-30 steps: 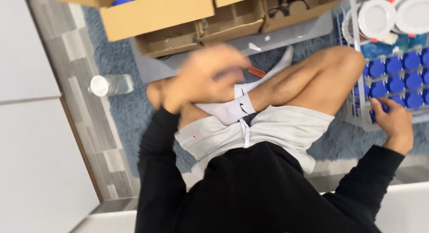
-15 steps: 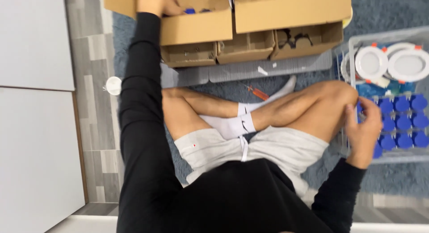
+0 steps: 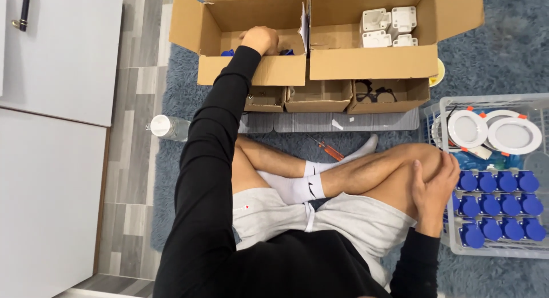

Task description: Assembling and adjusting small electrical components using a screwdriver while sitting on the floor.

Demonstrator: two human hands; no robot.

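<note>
Blue shag carpet (image 3: 503, 40) beside grey plank flooring carries the whole scene, and I am seated on it cross-legged, looking down. Nearest, my right hand (image 3: 433, 186) lies flat and relaxed over my right knee, fingers spread a little, holding nothing. Just beside it stands a clear plastic bin (image 3: 452, 249) packed with rows of blue caps (image 3: 496, 203), with two white round light fixtures (image 3: 494, 131) behind them; by the look of it, that bin is already well stocked. An orange-handled screwdriver (image 3: 330, 151) lies untouched on the carpet ahead of my shins, and a clear bottle (image 3: 167, 127) rests on its side to the left. Farther out, three small open cartons sit in a row. Farthest, my left hand (image 3: 260, 39) reaches into the left cardboard box (image 3: 251, 69), curled down among blue parts (image 3: 229, 52); whether it grips one I cannot tell. The neighbouring cardboard box holds white plastic housings (image 3: 389, 28), none yet taken out, so I judge the picking is mid-course.
</note>
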